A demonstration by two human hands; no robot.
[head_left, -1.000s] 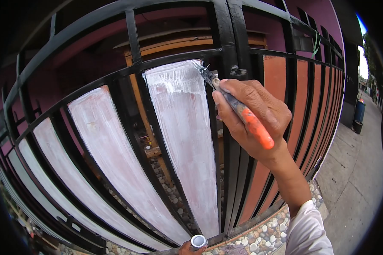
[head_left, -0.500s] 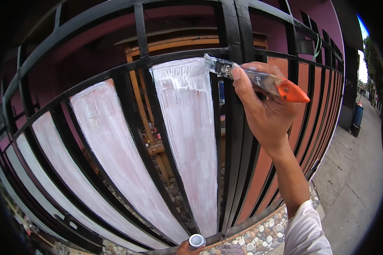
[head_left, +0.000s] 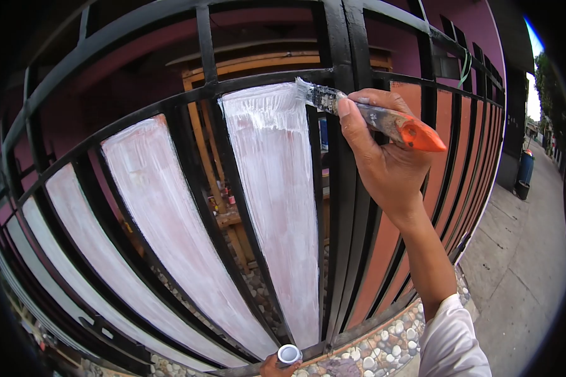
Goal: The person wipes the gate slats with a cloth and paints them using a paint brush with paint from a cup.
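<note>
My right hand [head_left: 393, 151] grips a paintbrush [head_left: 383, 119] with an orange-tipped, paint-smeared handle. Its whitened bristles touch the top right corner of a panel [head_left: 273, 207] coated in streaky white paint, thicker along the top, with pink showing through lower down. Low in the view, my left hand [head_left: 275, 366] is wrapped round a small white cup [head_left: 289, 355]; most of that hand is cut off by the frame's bottom edge. Black metal bars [head_left: 352, 188] frame the panel on both sides.
More white-painted panels [head_left: 163, 207] run along the gate to the left. Orange panels [head_left: 415, 94] stand right of the black centre posts. Behind the bars is a wooden frame [head_left: 258, 63]. Pebbled paving [head_left: 383, 342] lies below, with a pavement [head_left: 516, 251] and blue bin [head_left: 526, 169] at right.
The brush and my right hand have shifted slightly left in view, as has the gate itself. Bristles stay at the panel's top right corner, and my left hand still holds the cup.
</note>
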